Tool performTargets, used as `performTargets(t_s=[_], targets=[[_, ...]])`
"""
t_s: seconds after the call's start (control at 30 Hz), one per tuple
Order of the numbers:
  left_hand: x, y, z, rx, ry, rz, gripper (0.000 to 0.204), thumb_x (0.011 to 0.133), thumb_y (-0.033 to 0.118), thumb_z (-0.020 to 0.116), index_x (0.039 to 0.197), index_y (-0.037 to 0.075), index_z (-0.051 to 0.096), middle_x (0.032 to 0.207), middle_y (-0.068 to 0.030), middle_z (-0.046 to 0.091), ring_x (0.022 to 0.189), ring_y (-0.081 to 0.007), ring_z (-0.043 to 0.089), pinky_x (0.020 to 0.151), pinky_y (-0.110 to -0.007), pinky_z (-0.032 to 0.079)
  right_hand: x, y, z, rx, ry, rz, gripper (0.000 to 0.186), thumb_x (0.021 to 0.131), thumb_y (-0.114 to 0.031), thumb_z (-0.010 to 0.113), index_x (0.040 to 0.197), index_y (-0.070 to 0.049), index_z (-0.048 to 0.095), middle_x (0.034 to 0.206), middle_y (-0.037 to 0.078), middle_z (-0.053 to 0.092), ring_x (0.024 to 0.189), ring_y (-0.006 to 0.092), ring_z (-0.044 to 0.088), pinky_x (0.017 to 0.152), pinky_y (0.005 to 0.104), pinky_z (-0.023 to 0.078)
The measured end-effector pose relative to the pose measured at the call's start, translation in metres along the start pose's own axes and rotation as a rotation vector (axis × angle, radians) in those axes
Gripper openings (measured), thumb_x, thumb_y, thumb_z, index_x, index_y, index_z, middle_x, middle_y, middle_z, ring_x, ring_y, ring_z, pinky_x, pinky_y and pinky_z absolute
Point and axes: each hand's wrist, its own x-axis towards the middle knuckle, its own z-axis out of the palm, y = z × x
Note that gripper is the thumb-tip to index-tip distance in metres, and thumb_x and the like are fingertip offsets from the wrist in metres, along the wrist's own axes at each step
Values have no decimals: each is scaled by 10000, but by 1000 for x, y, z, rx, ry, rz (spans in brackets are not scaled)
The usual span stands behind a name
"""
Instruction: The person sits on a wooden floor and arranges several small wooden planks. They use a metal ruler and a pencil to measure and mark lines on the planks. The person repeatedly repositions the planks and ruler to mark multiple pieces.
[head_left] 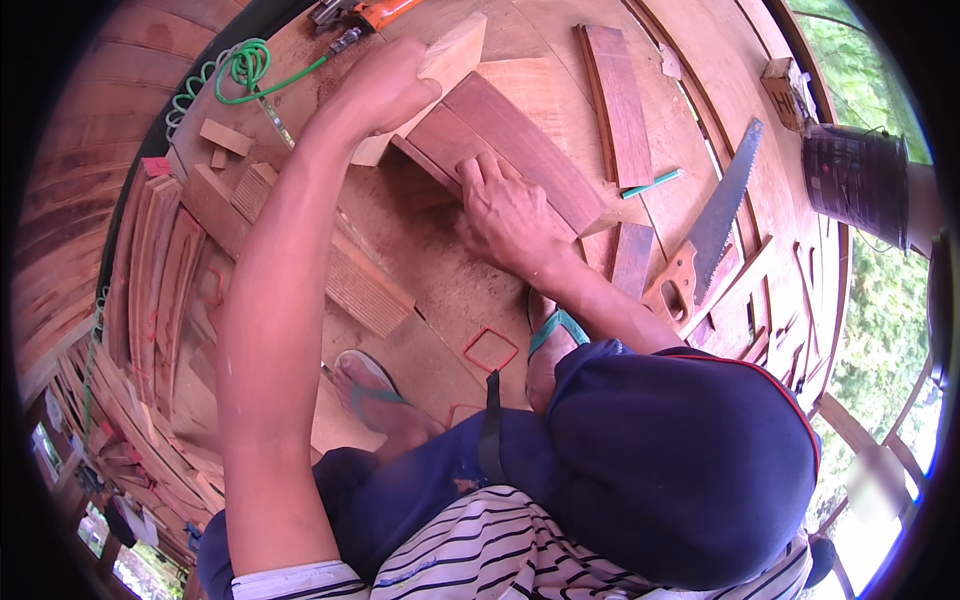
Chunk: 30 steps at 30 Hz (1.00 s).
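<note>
A reddish-brown board (525,150) with a long seam or groove lies tilted at the upper middle, beside pale wooden boards. My left hand (385,85) is closed around a pale wooden board (458,48) at its far left end; the fingertips are partly hidden. My right hand (505,215) grips the near long edge of the reddish-brown board, knuckles bent on top and the thumb side out of sight. Another flat pale board (525,85) shows just behind it. Whether the pale and brown pieces are joined, I cannot tell.
A handsaw (715,215) and a green pencil (652,184) lie to the right, near a reddish plank (615,105). Grooved planks (370,285) and small offcuts (226,137) lie left. A green coiled hose (245,70) meets an orange tool (385,12). My sandaled feet (365,380) are close by.
</note>
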Motion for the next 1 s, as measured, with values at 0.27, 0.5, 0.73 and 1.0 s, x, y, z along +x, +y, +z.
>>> performTargets(t_s=[0.27, 0.5, 0.73, 1.0], targets=[[1, -7, 4, -29, 6, 35, 428, 805, 257, 654, 993, -128, 643, 962, -347, 673, 969, -483, 674, 865, -508, 521, 3, -3, 1, 19, -69, 15, 212, 878, -107, 621, 1046, -6, 540, 1056, 186, 588, 960, 341, 684, 687, 440, 601], [7, -12, 9, -100, -29, 48, 368, 808, 239, 636, 992, -74, 690, 941, -315, 694, 952, -439, 693, 836, -500, 522, 2, -6, 6, 11, -38, 51, 157, 938, -110, 560, 1051, -2, 548, 1038, 173, 568, 1013, 315, 663, 654, 402, 615], [0, 4, -5, -281, -104, -79, 342, 844, 180, 654, 1080, -58, 716, 955, -214, 752, 908, -317, 734, 836, -431, 529, 1, -3, 17, 97, -2, 44, 189, 913, -103, 584, 1059, 3, 528, 1025, 161, 551, 993, 306, 645, 647, 418, 604], [-8, -7, -10, -227, -172, -152, 416, 778, 178, 705, 1116, -64, 704, 978, -204, 757, 923, -299, 738, 854, -402, 542, 1, -3, 16, 97, -12, 46, 222, 896, -91, 607, 1091, -15, 533, 1034, 158, 554, 1006, 315, 660, 649, 424, 607]])
